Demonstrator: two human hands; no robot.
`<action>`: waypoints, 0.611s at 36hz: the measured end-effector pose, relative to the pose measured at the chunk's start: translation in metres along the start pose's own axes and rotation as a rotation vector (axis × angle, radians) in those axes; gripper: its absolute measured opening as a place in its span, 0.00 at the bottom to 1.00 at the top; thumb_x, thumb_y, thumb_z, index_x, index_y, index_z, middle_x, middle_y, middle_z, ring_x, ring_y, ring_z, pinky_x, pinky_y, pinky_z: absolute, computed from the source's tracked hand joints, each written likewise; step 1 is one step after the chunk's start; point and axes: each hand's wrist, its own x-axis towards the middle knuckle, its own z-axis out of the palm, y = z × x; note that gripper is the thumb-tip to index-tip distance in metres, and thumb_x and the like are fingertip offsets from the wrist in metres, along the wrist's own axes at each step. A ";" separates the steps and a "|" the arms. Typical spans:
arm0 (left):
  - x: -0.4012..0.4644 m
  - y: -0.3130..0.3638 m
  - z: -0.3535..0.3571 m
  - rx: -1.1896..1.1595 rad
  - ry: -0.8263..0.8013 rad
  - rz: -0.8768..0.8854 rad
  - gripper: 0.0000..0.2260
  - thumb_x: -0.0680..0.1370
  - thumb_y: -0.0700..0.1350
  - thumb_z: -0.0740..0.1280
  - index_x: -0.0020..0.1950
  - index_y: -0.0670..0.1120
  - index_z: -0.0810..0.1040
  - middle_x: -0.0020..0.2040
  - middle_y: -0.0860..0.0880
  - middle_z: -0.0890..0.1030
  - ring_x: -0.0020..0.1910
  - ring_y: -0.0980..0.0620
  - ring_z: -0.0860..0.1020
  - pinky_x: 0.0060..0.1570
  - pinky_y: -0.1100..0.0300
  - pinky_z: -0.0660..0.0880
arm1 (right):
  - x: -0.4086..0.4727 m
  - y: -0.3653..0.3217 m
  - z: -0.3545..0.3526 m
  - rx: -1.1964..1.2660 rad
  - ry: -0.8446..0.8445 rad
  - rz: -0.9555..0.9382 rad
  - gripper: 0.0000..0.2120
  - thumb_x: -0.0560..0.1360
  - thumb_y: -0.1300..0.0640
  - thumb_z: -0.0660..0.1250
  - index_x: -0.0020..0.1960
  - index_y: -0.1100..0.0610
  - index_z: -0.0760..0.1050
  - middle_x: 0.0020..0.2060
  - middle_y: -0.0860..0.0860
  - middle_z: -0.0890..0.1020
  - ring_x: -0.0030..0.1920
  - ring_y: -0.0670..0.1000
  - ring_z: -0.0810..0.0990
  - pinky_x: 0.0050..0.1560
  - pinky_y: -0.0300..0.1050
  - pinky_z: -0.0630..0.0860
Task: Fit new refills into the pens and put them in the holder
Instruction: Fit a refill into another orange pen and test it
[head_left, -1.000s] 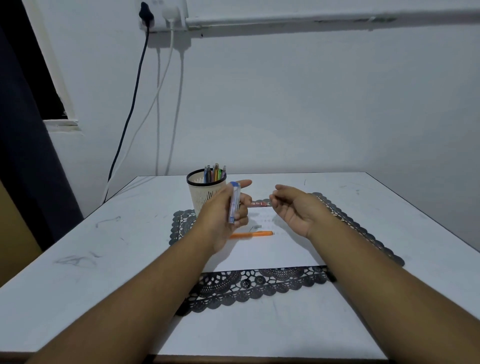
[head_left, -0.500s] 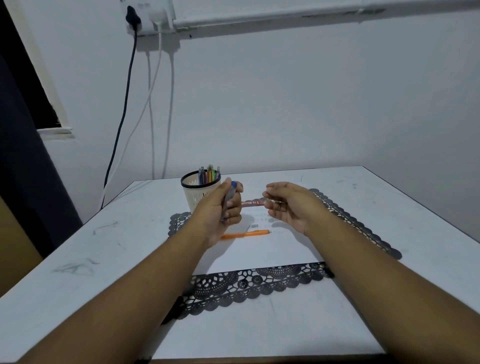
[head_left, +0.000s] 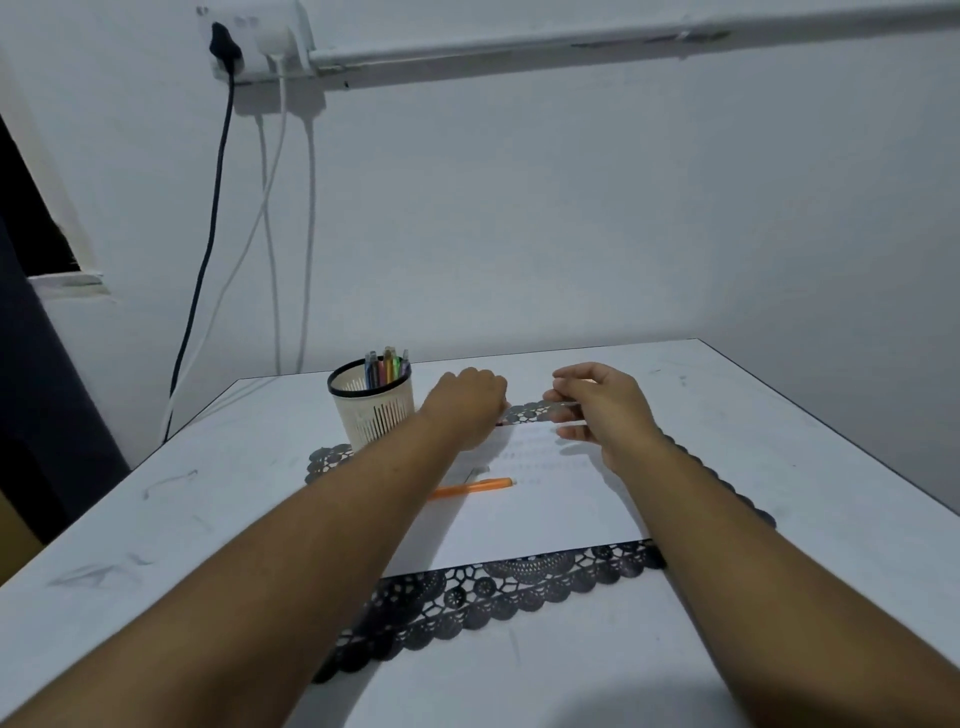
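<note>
"Where is the camera?"

"There is only one. It sits on the person's head and looks forward and a little down, over both arms, which reach out from the bottom edge."

"How close is it?"

"Close to the bench (head_left: 156, 519). The arms look very big near the bottom, and the left hand (head_left: 467, 405) and right hand (head_left: 602, 410) look small, farther out in the middle."

"What does it face?"

"A white wall (head_left: 571, 234) behind the bench. It sees wide: the plug socket (head_left: 249, 41) up in the top left, and the bench's far right corner too."

"Does another view share anything?"

"No, there is just this one."
</note>
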 end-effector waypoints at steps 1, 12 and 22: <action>0.002 0.000 0.005 0.036 -0.003 0.007 0.11 0.86 0.48 0.57 0.64 0.45 0.74 0.61 0.45 0.75 0.59 0.44 0.72 0.54 0.50 0.67 | 0.002 0.001 -0.001 -0.017 0.005 -0.002 0.04 0.79 0.62 0.69 0.53 0.58 0.82 0.41 0.55 0.87 0.33 0.51 0.80 0.34 0.45 0.80; -0.040 -0.009 -0.018 -0.390 0.107 -0.002 0.10 0.85 0.44 0.60 0.60 0.48 0.81 0.56 0.50 0.80 0.57 0.49 0.76 0.56 0.52 0.74 | 0.007 0.006 -0.002 -0.096 -0.022 -0.040 0.04 0.78 0.63 0.69 0.51 0.58 0.83 0.42 0.55 0.88 0.34 0.50 0.81 0.33 0.46 0.81; -0.116 -0.027 -0.024 -0.515 -0.094 0.019 0.09 0.78 0.53 0.72 0.57 0.56 0.80 0.53 0.59 0.78 0.51 0.58 0.77 0.48 0.58 0.75 | -0.011 0.006 0.010 -0.135 -0.037 -0.020 0.04 0.79 0.64 0.70 0.52 0.61 0.83 0.39 0.53 0.84 0.34 0.49 0.80 0.32 0.44 0.80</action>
